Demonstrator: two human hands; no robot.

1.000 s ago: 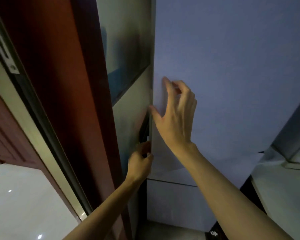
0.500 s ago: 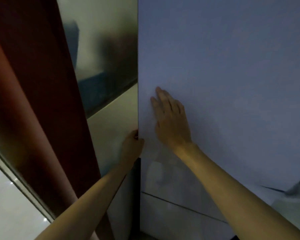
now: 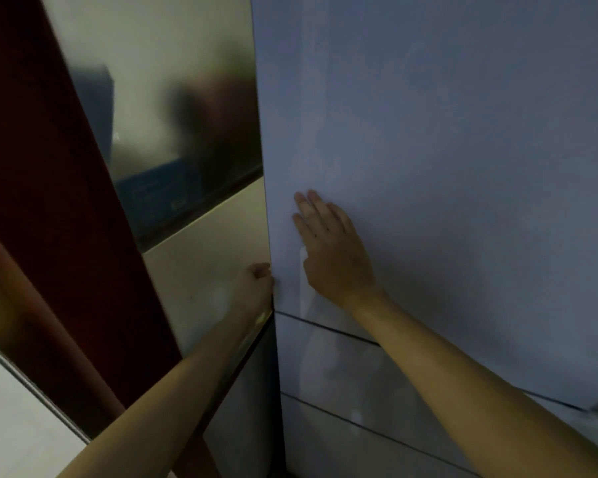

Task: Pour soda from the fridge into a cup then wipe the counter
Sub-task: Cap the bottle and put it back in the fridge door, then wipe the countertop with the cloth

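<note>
Up close, both arms reach fwd to the pale fridge door [image 3: 445,167] — right hand [image 3: 332,250] flat, fingers [image 3: 313,205] straight on it; left hand [image 3: 254,288] grips its L edge, fingers curled.

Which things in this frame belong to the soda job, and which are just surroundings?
Job: fridge door; left hand gripping its edge; right hand flat on its front.
Surroundings: dark red frame; glossy reflective panel; lower drawer fronts; pale floor.
</note>
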